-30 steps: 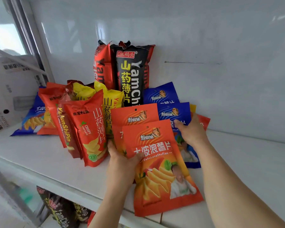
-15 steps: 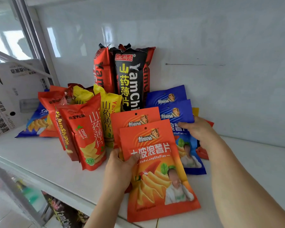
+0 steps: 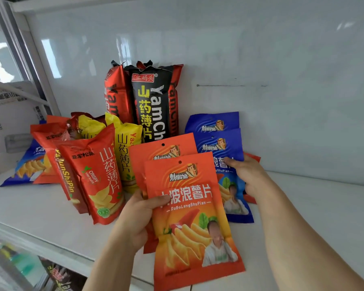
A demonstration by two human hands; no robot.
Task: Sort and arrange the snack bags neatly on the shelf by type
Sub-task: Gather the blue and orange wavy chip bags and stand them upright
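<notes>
Head view: my left hand [image 3: 135,219] grips the orange bags [image 3: 189,206], unchanged. My right hand [image 3: 248,175] now clasps the blue bags [image 3: 219,143], squaring that stack.

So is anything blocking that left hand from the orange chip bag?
No. The left hand already grips the front orange chip bag at its left edge, thumb across the front. A second orange bag sits directly behind it, not between.
</notes>
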